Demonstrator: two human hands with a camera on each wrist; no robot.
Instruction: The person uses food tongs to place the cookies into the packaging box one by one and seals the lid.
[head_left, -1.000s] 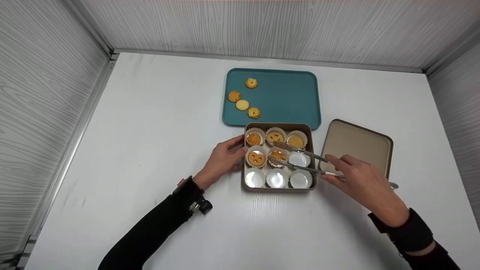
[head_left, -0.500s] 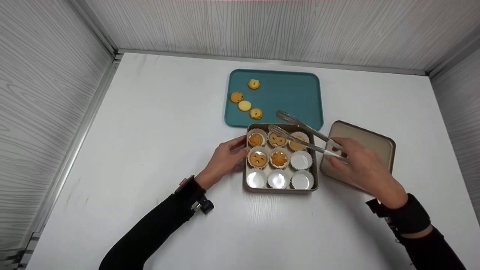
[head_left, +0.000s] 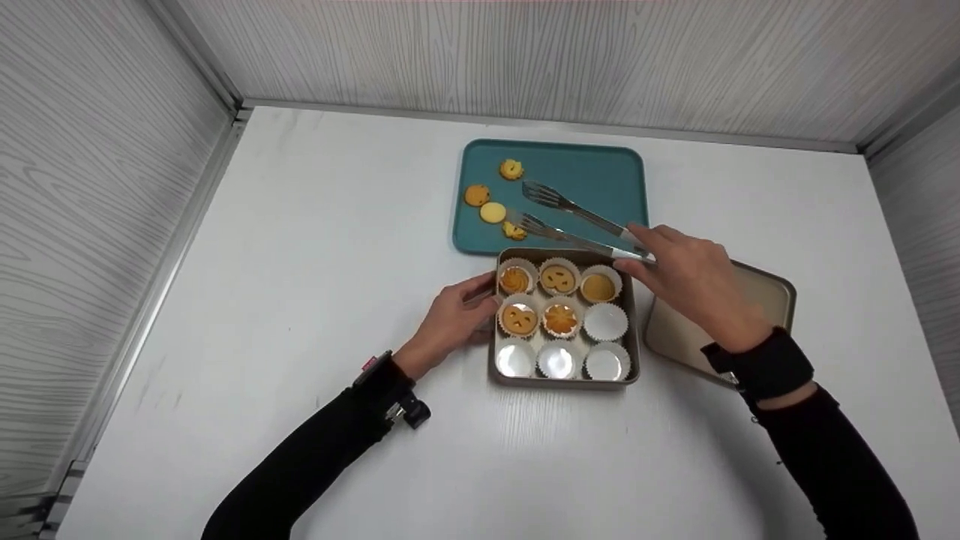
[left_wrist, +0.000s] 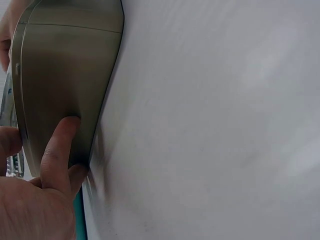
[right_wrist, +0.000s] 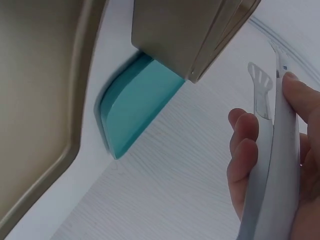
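Note:
My left hand (head_left: 454,311) steadies the left side of a metal cookie tin (head_left: 568,381), thumb at the rim and fingers against its outer wall (left_wrist: 60,75). Paper cups fill the tin. Several hold cookies, such as a pretzel-shaped cookie (head_left: 558,280) and a swirled cookie (head_left: 515,280); the front cups (head_left: 557,360) hold none. In my right hand (head_left: 694,281) are food tongs (head_left: 592,244), gripped by their white handles (right_wrist: 282,170). Their slotted tips are spread over a teal tray (head_left: 592,165), the nearer one overlapping a flower-shaped cookie (head_left: 514,231). Nothing shows between the tips.
On the tray's left side also lie a pale oval cookie (head_left: 493,213), a round brown cookie (head_left: 477,196) and another flower-shaped cookie (head_left: 511,169). The tin's lid (head_left: 761,289) lies right of the tin, partly under my right forearm. Grey panels (head_left: 525,60) wall the table's back and sides.
My right hand has carried the tongs from the middle of the tin up and left, over the tray's cookies. A cookie now shows uncovered in the middle cup. My left hand stays at the tin.

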